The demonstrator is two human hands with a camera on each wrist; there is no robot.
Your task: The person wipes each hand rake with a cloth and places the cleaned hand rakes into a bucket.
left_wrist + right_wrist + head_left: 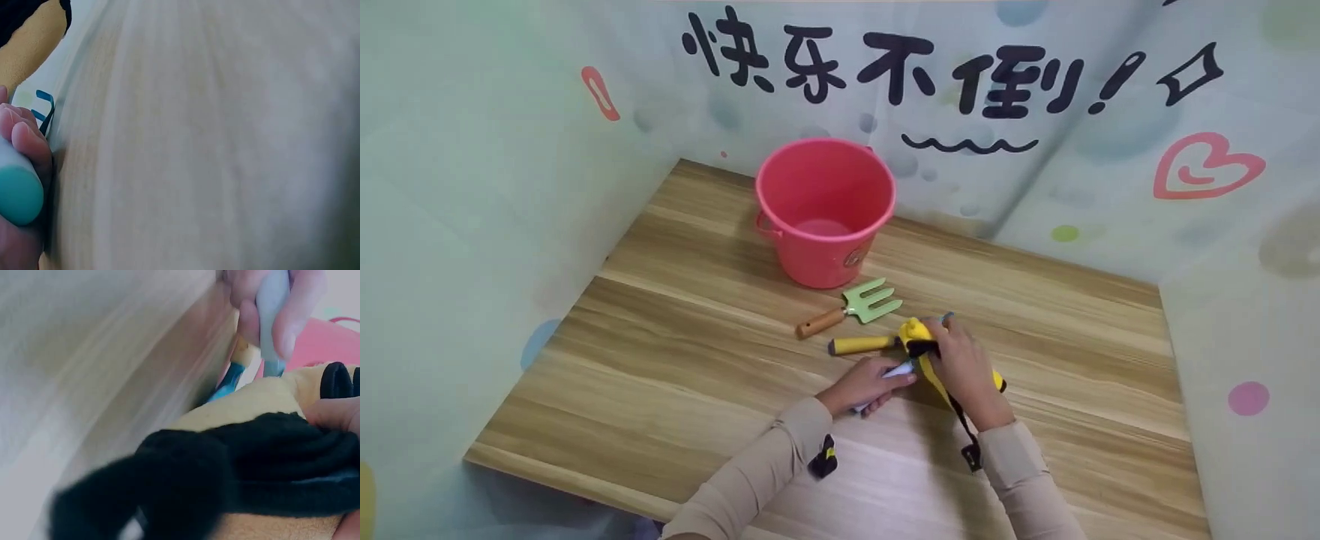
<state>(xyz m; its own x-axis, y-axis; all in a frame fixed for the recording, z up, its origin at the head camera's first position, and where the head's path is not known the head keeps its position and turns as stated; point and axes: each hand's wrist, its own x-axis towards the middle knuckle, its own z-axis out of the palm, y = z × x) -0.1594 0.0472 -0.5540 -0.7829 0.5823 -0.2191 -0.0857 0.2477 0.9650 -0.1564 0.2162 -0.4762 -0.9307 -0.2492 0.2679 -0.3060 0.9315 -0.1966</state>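
My left hand (864,386) grips the pale handle (274,309) of a hand tool; the handle has a teal end (20,194). Blue prongs (46,109) show beyond those fingers in the left wrist view; whether they belong to this tool I cannot tell. My right hand (964,367) holds a soft yellow plush item (913,330) with black parts and a dangling strap, close to the left hand. A tool with a yellow handle (861,345) lies beside them, its head hidden in the head view. In the right wrist view a blue metal part (228,382) shows behind the plush.
A pink bucket (825,255) stands upright near the back wall. In front of it lies a green hand fork (872,300) with a wooden handle. A black buckle-like piece (823,459) is by the left sleeve. Printed cloth walls enclose the wooden table (675,337).
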